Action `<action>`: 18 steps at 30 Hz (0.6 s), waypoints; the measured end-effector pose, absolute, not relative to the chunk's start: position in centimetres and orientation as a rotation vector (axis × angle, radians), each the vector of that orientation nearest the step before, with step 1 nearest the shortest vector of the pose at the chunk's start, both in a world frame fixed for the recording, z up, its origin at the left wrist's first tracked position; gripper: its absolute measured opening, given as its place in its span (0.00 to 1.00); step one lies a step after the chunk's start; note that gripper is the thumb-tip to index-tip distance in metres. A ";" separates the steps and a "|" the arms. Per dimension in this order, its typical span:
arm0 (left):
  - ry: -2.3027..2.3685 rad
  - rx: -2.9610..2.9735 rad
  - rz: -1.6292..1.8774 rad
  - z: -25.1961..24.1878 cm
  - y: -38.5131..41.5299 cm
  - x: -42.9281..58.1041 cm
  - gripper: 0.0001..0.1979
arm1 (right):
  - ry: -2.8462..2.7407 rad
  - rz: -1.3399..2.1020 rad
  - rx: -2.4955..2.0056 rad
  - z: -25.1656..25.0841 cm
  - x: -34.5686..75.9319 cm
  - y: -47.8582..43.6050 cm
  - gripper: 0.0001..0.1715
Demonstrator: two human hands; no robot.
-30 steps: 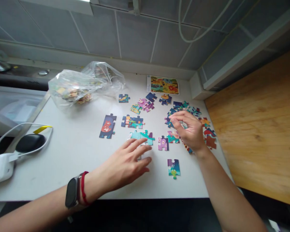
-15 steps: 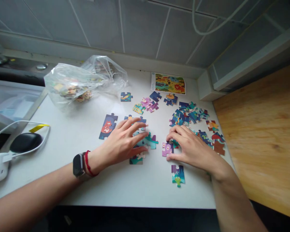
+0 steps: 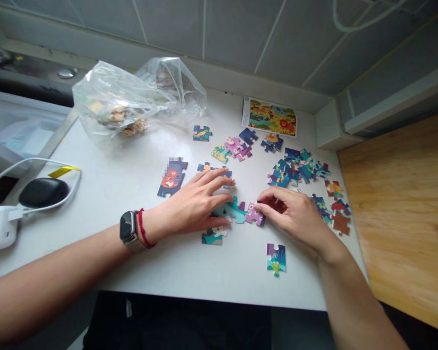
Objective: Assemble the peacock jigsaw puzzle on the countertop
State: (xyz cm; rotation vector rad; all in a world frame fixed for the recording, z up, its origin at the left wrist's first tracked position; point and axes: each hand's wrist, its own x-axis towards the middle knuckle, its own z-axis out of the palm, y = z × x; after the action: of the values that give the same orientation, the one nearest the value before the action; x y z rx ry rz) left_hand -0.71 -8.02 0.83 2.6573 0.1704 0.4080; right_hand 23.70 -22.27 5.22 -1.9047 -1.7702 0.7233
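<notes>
My left hand [image 3: 197, 204] lies flat, fingers stretched, over a teal joined puzzle section [image 3: 233, 210] on the white table [image 3: 131, 184]. My right hand [image 3: 295, 214] pinches a purple puzzle piece [image 3: 254, 215] and holds it against the teal section's right edge. A teal piece [image 3: 213, 236] lies just below my left hand. A purple-and-teal piece [image 3: 276, 257] sits alone nearer to me. A red-and-blue joined pair [image 3: 172, 177] lies to the left. Several loose pieces [image 3: 299, 170] are heaped beyond my right hand.
A clear plastic bag [image 3: 124, 104] with more pieces sits at the back left. A picture card [image 3: 270, 116] lies at the back. A black case [image 3: 44, 192] and white device [image 3: 0, 226] with cable lie at left. Wooden surface [image 3: 405, 214] borders the right.
My right hand came down from the loose heap, took the purple piece and slid it left against the teal section. My left hand moved forward onto that section and stays flat.
</notes>
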 end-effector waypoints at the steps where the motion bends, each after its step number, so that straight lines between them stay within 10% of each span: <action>1: 0.169 2.646 0.403 0.8 -8.0 -0.7 0.21 | -1.767 0.732 -1.904 5.1 23.6 -22.2 0.09; 18: 0.106 2.611 0.374 0.6 -8.2 -0.6 0.22 | -1.488 0.847 -1.746 4.6 24.2 -22.2 0.08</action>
State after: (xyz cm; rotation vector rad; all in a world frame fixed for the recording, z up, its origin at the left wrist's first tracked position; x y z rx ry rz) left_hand -0.64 -8.20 0.59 2.6113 0.1055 0.3736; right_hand 24.24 -22.21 4.59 -1.7456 -1.4883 0.8470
